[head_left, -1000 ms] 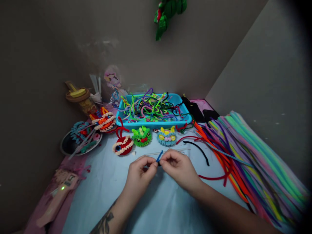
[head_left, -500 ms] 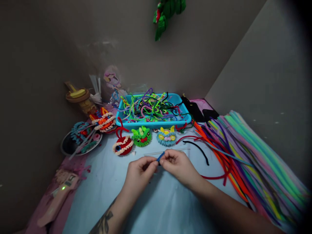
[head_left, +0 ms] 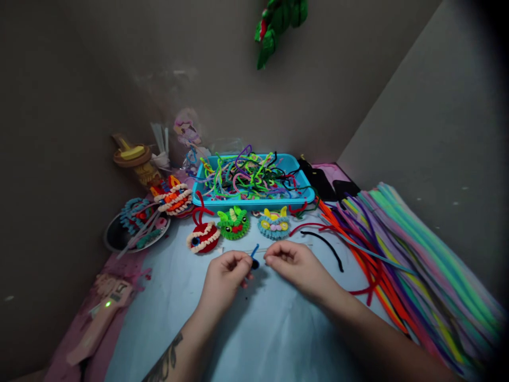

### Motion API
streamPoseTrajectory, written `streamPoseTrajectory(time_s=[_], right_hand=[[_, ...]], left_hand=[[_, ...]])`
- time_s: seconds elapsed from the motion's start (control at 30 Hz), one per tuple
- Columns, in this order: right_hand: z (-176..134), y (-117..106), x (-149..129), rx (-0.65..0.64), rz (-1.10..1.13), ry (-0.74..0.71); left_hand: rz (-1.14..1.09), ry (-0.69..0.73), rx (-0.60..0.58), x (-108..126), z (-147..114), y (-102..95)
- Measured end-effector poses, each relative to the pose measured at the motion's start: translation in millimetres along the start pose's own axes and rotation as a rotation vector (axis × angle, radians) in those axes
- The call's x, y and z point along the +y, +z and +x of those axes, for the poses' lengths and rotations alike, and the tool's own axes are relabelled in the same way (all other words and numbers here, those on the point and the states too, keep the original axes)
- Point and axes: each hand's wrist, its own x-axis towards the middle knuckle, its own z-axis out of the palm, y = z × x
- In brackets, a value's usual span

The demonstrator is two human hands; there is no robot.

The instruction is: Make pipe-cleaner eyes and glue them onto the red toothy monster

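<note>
My left hand [head_left: 226,275] pinches a small coiled piece of pipe cleaner [head_left: 255,263], black with a short blue end pointing up. Just to its right, my right hand [head_left: 296,268] has thumb and forefinger together, apart from the piece, and nothing shows between them. Behind my fingers a thin clear stick [head_left: 284,249] lies across the blue mat. Beyond it sit three fuzzy lion-like heads: a red one with a cream trim [head_left: 203,238], a green one [head_left: 234,224] and a light blue and yellow one [head_left: 273,225].
A blue tray [head_left: 254,203] of tangled pipe cleaner scraps stands at the back. Long coloured pipe cleaners [head_left: 413,265] are heaped on the right, near a loose black one [head_left: 326,245]. At left are a metal bowl [head_left: 113,239] and a pink glue gun [head_left: 99,318] with a green light.
My right hand has let go of the blue end and drawn slightly away to the right. My left hand keeps the piece and has moved a little left.
</note>
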Motion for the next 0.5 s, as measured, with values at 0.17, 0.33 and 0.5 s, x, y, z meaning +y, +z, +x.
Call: streamPoseTrajectory(time_s=[0.17, 0.33, 0.5], right_hand=[[-1, 8, 5, -0.049, 0.045, 0.063], [-2, 18, 6, 0.018, 0.082, 0.058], [-1, 23, 11, 0.074, 0.049, 0.009]], left_hand=[[-0.087, -0.019, 0.021, -5, 1, 3.1], [-0.043, 0.028, 0.052, -3, -2, 6.4], [0.023, 0.052, 0.064, 1, -5, 9.2]])
